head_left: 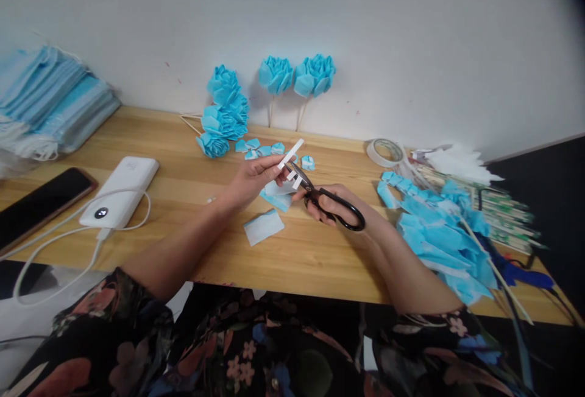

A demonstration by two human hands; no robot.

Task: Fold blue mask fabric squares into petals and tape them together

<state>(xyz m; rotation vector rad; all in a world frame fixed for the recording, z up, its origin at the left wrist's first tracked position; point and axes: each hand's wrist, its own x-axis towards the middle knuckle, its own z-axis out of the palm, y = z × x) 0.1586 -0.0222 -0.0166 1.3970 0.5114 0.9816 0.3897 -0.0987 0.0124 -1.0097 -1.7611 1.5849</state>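
Observation:
My left hand (260,175) pinches a narrow white strip (292,152) that slants up to the right. In my right hand (331,202) are scissors (345,207) with black loop handles, their blades pointing up-left at the strip. Small white pieces (295,178) show by the blades; whether they are loose or held, I cannot tell. Under the hands lie a pale blue rectangular piece (264,227) and another blue-white piece (278,193), partly hidden. Several small folded blue pieces (260,150) lie just beyond my left hand.
Blue flowers on sticks (315,75) lean on the wall, with more blue flowers (222,120) lying to their left. Right: a tape roll (386,152), crumpled blue pieces (439,245), a blue-handled tool (530,276). Left: stacked face masks (50,98), a phone (43,208), a cabled power bank (123,190).

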